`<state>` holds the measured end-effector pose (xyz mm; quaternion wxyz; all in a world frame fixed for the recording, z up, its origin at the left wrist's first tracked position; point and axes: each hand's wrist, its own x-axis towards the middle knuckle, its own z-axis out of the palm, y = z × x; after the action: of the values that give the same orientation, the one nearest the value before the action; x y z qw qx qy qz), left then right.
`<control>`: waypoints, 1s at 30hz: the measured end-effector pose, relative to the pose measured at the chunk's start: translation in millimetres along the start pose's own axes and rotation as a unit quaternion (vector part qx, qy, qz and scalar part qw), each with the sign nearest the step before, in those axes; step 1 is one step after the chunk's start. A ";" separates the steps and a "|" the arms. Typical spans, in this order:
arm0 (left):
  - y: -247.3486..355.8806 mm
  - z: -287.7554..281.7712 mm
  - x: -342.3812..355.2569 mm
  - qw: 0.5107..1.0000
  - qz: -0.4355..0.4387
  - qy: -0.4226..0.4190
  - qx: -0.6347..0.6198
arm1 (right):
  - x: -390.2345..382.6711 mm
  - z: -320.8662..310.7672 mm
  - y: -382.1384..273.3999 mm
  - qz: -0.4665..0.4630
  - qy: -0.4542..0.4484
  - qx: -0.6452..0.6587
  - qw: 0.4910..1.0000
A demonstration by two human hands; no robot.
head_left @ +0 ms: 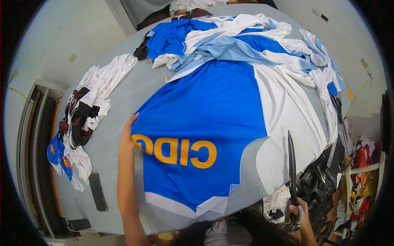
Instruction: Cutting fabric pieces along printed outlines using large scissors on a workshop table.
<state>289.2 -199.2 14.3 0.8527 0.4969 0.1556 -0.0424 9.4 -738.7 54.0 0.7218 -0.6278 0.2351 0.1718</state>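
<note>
A blue fabric piece [205,110] with orange lettering and a white lower border lies spread on the grey table in front of me. Its left edge is in my left hand [130,128], where the fabric bunches a little; some fingers are hidden. My right hand [301,213] is closed round the handles of large black scissors [292,164], off the table's near right edge. Their long blade points up and away, over white fabric [287,119] that joins the blue piece on its right. The scissors' blades look closed or nearly so.
A heap of blue, white and light blue fabric [230,45] covers the far side of the table [119,106]. White and dark printed pieces [80,119] lie at left, near a black bar [97,192]. Black plastic [318,180] and a rack of colourful scraps [363,184] stand at right.
</note>
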 end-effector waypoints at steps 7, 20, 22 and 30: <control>58.4 -77.9 -40.4 0.922 0.089 0.111 0.359 | 10.9 -18.7 -4.0 -0.007 0.001 -0.036 0.999; -94.6 83.1 -141.1 0.670 0.293 0.138 0.668 | 34.6 16.6 -41.1 0.086 -0.137 -0.123 0.979; -131.4 97.7 -195.7 0.684 0.227 0.073 0.690 | 37.1 6.9 -42.0 0.063 -0.252 -0.179 0.949; -89.8 31.2 -254.2 0.557 0.134 0.004 0.819 | 38.2 6.4 -62.8 0.161 -0.348 -0.327 0.864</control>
<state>34.8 -292.1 31.9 0.0731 0.9966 -0.0114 -0.0351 76.0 -743.8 85.3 0.4727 -0.6805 -0.0032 0.5600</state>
